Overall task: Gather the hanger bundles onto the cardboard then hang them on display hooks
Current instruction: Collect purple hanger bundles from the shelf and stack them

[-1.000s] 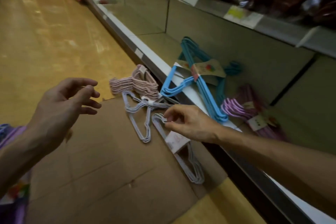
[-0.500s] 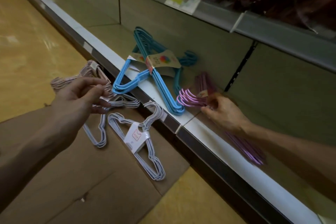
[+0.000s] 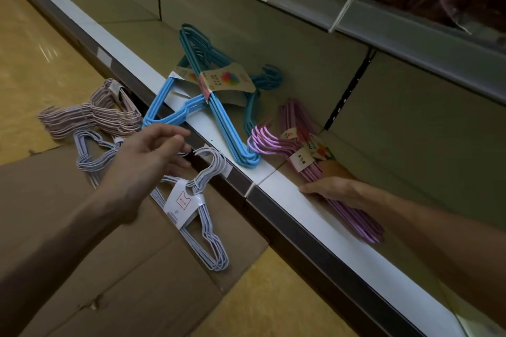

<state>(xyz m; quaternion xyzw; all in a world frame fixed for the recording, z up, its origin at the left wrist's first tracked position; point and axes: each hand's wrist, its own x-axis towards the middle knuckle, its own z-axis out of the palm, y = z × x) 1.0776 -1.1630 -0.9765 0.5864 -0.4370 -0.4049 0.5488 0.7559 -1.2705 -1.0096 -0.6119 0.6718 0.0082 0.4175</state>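
Head view: right hand [image 3: 327, 190] lies low on the bottom shelf [image 3: 290, 186], fingers wrapped around the near end of the purple hanger bundle [image 3: 315, 169], which rests entirely on the shelf at the right. Left hand [image 3: 149, 157] hovers above the cardboard [image 3: 82, 241], fingers loosely spread, holding nothing. On the cardboard lie two pale bundles, one white-labelled bundle [image 3: 191, 200] near and one pale bundle [image 3: 93, 156] to the left; a pink bundle [image 3: 90, 115] sits at the far left edge, whether on card or floor is unclear. A blue bundle [image 3: 213, 107] straddles the shelf lip.

The step in hand seems to be lifting purple out. Grip across all wires near the label so none splay, clear the shelf lip, and set it on bare card without snagging the hooks of the white-labelled bundle.
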